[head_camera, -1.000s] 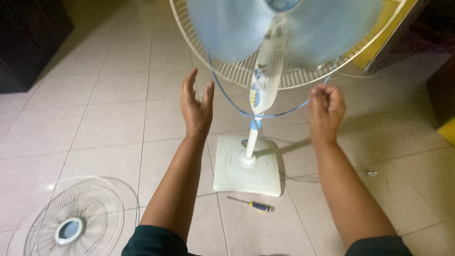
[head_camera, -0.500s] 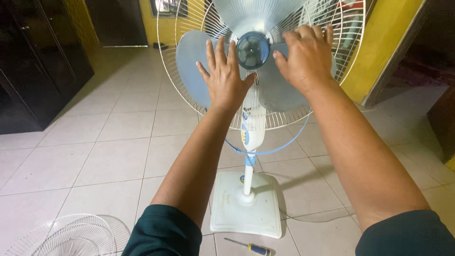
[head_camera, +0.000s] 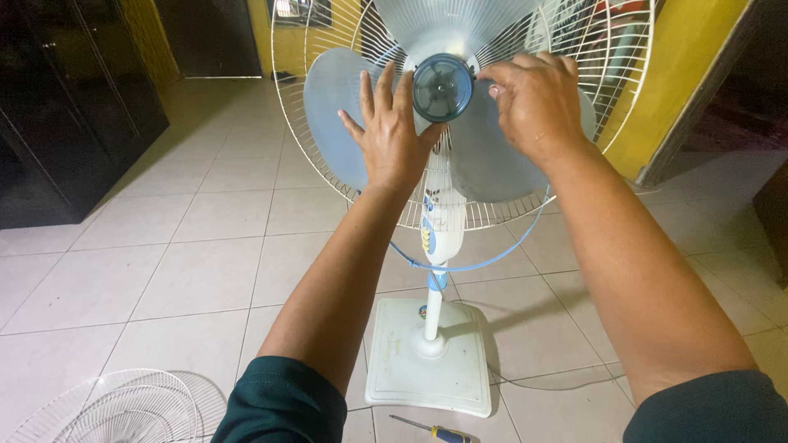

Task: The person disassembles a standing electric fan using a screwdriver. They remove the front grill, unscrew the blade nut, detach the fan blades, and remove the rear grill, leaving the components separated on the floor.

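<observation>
White wire makes up the loose front grille [head_camera: 115, 410], which lies flat on the tiled floor [head_camera: 189, 271], well to the lower left of the pedestal fan [head_camera: 439, 205]; it is off the fan, so the blades stand bare to our reach. Moving right, our left hand [head_camera: 392, 135] is spread, fingers apart, palm flat against the pale blue blade [head_camera: 336, 111] just left of the hub cap [head_camera: 443, 87]. We judge that this flat press keeps the blade from turning. The dark blue translucent hub cap sits at the middle of the fan, in front of the rear grille [head_camera: 616, 90], which is mounted behind the blades. Just right of the cap, our right hand [head_camera: 538, 102] is curled, its fingertips [head_camera: 492, 82] pinching the cap's rim, a hold suited to twisting it while the other hand steadies the blade.

Below the fan head hangs a thin blue ring [head_camera: 484, 261], looped around the pole, perhaps the grille's clamp band left there out of the way. The square white base [head_camera: 431, 361] rests on the tiles directly under the head, and a screwdriver [head_camera: 435, 430] with a blue and yellow handle lies just in front of the base.
</observation>
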